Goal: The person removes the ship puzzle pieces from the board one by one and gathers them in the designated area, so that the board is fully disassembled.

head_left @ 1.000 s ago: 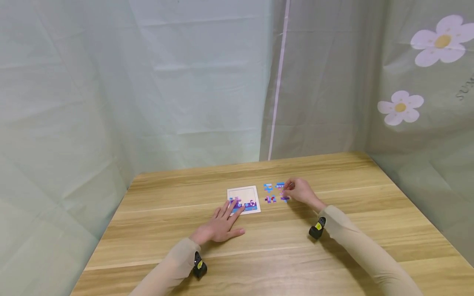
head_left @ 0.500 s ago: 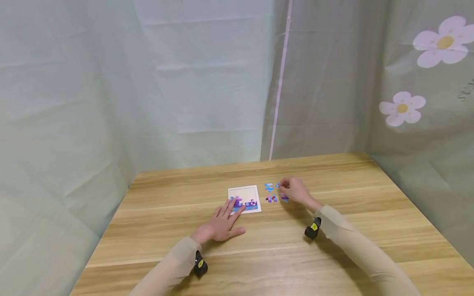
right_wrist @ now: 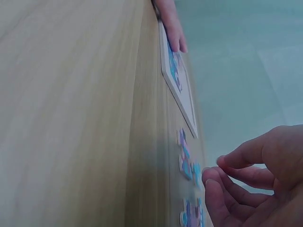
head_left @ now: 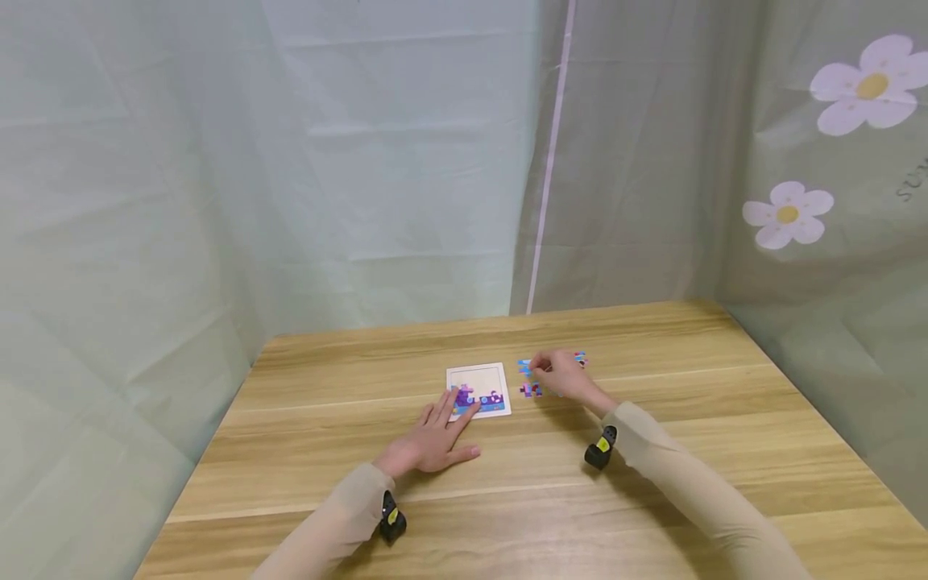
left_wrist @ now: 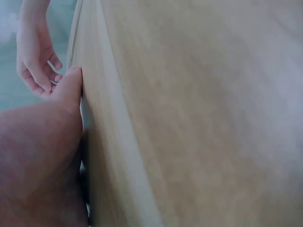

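A square white puzzle tray (head_left: 474,369) lies on the table, with purple and blue puzzle pieces (head_left: 490,405) fitted along its near part. My left hand (head_left: 431,445) lies flat, fingers spread, its fingertips resting on the tray's near left part. To the tray's right are several loose jigsaw pieces, including a blue one (head_left: 524,364) and a purple-red one (head_left: 532,390). Above them hovers my right hand (head_left: 565,377), hiding some. In the right wrist view its fingers (right_wrist: 236,191) are loosely curled, thumb and index close together, with no piece showing between them.
More loose pieces (head_left: 582,358) show beyond the right hand. The wooden table (head_left: 348,370) reaches back to pale hanging curtains (head_left: 406,161), and the right curtain carries printed flowers (head_left: 787,214). Each wrist wears a small black camera (head_left: 391,522).
My right hand has moved left across the loose pieces, uncovering some at the back right and covering others. My left hand has stayed in place on the tray.
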`<state>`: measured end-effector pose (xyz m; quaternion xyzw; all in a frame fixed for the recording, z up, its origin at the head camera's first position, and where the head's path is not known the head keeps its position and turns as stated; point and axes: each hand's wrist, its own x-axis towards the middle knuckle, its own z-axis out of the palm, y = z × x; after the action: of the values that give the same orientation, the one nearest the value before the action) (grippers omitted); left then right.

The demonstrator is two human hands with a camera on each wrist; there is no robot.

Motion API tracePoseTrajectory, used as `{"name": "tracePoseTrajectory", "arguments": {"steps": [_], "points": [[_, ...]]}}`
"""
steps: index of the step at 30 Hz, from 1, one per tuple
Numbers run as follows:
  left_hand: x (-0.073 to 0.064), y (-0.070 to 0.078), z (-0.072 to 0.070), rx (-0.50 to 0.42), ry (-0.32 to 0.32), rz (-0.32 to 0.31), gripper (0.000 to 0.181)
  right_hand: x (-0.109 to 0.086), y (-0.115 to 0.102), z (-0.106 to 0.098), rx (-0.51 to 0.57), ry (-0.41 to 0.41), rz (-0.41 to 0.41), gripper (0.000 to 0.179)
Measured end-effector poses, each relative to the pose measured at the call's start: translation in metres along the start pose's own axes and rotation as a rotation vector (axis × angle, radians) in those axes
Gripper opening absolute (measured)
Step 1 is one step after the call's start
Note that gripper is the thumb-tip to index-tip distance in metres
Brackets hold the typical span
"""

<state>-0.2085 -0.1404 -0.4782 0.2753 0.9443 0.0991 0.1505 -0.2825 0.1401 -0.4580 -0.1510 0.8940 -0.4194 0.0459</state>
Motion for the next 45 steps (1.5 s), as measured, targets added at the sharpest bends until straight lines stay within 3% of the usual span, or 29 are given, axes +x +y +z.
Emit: {"name": "tracePoseTrajectory", "arguments": {"steps": [10, 24, 35, 45], "points": [[-0.002, 0.003, -0.001, 0.009, -0.021, 0.005, 0.077, 0.007, -0.011, 0.01, -0.119, -0.003, -0.066, 0.01], [-0.003, 0.006, -0.005, 0.019, -0.023, -0.004, 0.077, 0.014, -0.023, 0.02, -0.064, -0.081, -0.109, 0.01], [0.0, -0.003, 0.007, 0.016, 0.036, 0.035, 0.079, 0.019, -0.025, 0.033, -0.056, -0.134, -0.145, 0.011], [-0.003, -0.003, -0.009, -0.051, -0.008, 0.067, 0.072, 0.02, -0.03, 0.038, -0.056, -0.181, -0.161, 0.011]]}}
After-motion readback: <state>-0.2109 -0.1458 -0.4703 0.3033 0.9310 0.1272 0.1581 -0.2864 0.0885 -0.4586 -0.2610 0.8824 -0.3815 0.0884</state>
